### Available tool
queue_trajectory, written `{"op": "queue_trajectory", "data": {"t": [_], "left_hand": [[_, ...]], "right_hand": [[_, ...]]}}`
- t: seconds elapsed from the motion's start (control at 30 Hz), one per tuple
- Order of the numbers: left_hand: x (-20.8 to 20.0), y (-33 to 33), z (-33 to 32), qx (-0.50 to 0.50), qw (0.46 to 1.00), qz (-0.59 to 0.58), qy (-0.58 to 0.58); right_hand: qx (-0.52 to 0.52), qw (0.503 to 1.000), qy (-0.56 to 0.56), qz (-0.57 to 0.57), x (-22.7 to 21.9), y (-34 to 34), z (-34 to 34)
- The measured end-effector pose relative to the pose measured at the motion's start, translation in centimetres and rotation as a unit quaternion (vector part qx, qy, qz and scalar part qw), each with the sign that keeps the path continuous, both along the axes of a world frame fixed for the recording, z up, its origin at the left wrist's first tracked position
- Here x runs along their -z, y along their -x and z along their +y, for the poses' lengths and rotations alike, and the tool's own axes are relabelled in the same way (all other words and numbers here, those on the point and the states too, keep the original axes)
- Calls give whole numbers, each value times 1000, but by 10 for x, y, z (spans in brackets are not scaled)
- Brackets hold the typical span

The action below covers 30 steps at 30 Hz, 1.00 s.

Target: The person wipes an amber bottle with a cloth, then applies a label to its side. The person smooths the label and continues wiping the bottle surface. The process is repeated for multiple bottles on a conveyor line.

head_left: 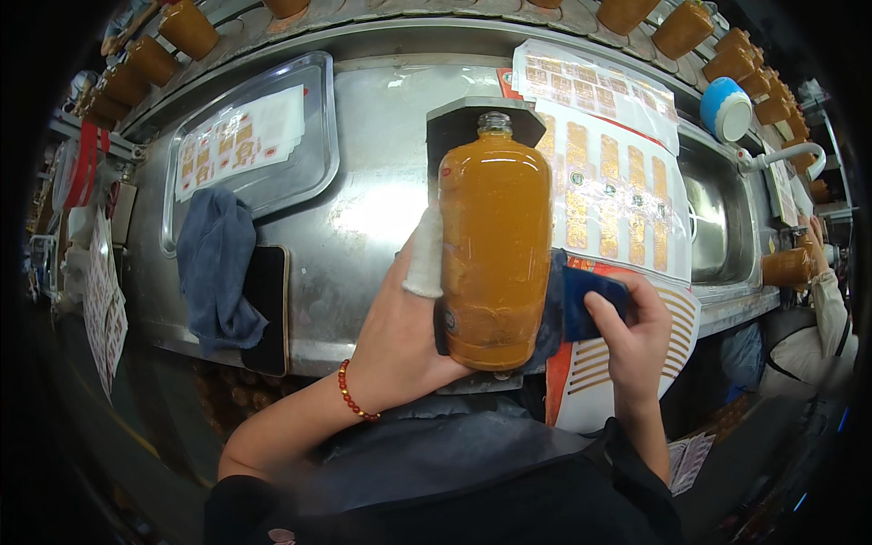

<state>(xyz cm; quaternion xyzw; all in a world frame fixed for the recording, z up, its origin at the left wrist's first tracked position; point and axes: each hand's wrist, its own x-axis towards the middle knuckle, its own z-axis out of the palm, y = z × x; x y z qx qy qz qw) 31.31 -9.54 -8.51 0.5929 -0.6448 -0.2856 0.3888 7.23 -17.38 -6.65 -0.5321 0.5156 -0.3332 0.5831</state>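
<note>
A large amber-brown glass bottle (495, 245) with a clear threaded neck lies on a dark support, its neck pointing away from me. My left hand (391, 313) grips the bottle's left side near the base. A white finger cover (424, 259) is on one of its fingers, and a red bead bracelet circles the wrist; some fingers are hidden behind the glass. Between the thumb and fingers of my right hand (636, 331) is a flat blue scraper (589, 298), at the bottle's right side, next to a dark cloth (551, 318).
Sheets of gold labels (618, 191) lie right of the bottle, before a sink (713, 222). To the left are a metal tray (313, 154) with more labels and a blue-grey cloth (218, 263). Brown bottles (627, 14) stand along a conveyor at the back. Another person's arm (825, 282) shows far right.
</note>
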Motion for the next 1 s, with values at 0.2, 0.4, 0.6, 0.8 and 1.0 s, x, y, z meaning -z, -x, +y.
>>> {"op": "queue_trajectory", "data": {"t": [0.2, 0.4, 0.6, 0.8, 1.0], "left_hand": [[1, 1, -2, 8, 1000, -20, 15], [-4, 3, -4, -4, 999, 36, 5], [-22, 7, -1, -30, 998, -47, 27], [-20, 9, 0, -28, 994, -106, 11], [-14, 9, 5, -37, 993, -102, 49]], "right_hand": [[9, 999, -52, 13, 13, 1, -1], [-15, 998, 24, 51, 3, -1, 1], [-239, 804, 506, 202, -38, -14, 8], [-291, 809, 462, 220, -62, -15, 3], [-148, 835, 436, 302, -60, -26, -25]]}}
